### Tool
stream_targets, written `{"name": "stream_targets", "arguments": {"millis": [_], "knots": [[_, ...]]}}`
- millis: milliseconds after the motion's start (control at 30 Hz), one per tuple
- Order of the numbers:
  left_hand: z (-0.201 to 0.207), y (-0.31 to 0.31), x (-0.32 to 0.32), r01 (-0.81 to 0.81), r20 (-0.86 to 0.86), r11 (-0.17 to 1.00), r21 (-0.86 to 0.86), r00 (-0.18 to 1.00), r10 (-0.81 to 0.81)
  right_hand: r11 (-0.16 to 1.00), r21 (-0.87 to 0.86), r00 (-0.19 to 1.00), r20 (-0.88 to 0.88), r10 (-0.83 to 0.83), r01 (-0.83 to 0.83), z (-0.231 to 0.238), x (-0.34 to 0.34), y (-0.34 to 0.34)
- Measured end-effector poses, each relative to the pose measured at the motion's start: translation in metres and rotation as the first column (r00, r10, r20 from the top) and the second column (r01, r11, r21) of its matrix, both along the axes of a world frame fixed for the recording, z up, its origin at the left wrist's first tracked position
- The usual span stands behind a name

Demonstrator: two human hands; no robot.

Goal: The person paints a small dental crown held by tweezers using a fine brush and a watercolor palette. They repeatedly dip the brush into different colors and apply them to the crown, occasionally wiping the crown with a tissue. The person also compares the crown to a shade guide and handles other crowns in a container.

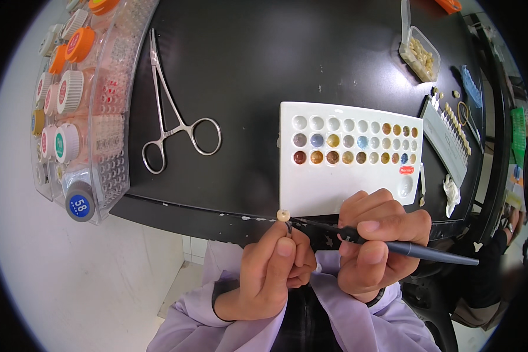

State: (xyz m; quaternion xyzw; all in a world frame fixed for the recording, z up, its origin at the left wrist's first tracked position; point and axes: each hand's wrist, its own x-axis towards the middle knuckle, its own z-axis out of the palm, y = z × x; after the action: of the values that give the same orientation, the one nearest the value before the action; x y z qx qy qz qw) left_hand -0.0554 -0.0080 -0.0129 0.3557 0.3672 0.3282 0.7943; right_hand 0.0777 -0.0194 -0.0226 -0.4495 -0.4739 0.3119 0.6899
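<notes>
Near the table's front edge, my left hand (pixel 276 258) is closed around a thin dark metal holder (pixel 289 230). A small cream-coloured dental crown (pixel 283 215) sits at the holder's top end. My right hand (pixel 384 243) grips a slim dark brush (pixel 434 253) like a pen, its handle pointing right. The brush's thin tip reaches left to the crown; whether it touches I cannot tell. Just beyond both hands lies a white palette (pixel 328 185) with rows of round wells, many holding brown, yellow, blue and grey stains.
Metal locking forceps (pixel 173 130) lie left of the palette. A clear rack (pixel 111 111) of capped bottles stands at the far left. To the right are a grey tooth shade guide (pixel 446 141), a crumpled white tissue (pixel 452 196) and an open clear box (pixel 419 56) of tooth-like pieces.
</notes>
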Motion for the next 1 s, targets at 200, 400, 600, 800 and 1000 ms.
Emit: {"name": "stream_targets", "arguments": {"millis": [200, 400, 600, 800, 1000], "knots": [[-0.0010, -0.0011, -0.0024, -0.001, 0.026, 1.000, -0.029, 1.000, 0.002, 1.000, -0.021, 1.000, -0.022, -0.005, 0.005, -0.0005, 0.0002, -0.0013], [-0.0005, -0.0021, -0.0051, -0.005, 0.083, 0.998, -0.070, 0.996, 0.011, 1.000, -0.009, 1.000, -0.008, 0.022, -0.022, -0.0012, -0.0001, -0.0001], [0.0004, -0.0029, -0.0047, -0.023, 0.061, 0.997, -0.068, 0.998, 0.027, 1.000, -0.007, 0.999, -0.033, 0.004, -0.005, 0.0011, -0.0010, -0.0006], [-0.0006, -0.0012, -0.0039, -0.020, 0.020, 1.000, 0.000, 1.000, 0.020, 1.000, -0.021, 1.000, -0.025, 0.003, -0.004, 0.0005, -0.0005, 0.0000], [-0.0015, -0.0029, -0.0043, -0.020, 0.052, 0.999, -0.040, 0.998, 0.022, 0.999, -0.032, 0.999, -0.038, -0.003, 0.001, 0.0024, -0.0019, 0.0003]]}}
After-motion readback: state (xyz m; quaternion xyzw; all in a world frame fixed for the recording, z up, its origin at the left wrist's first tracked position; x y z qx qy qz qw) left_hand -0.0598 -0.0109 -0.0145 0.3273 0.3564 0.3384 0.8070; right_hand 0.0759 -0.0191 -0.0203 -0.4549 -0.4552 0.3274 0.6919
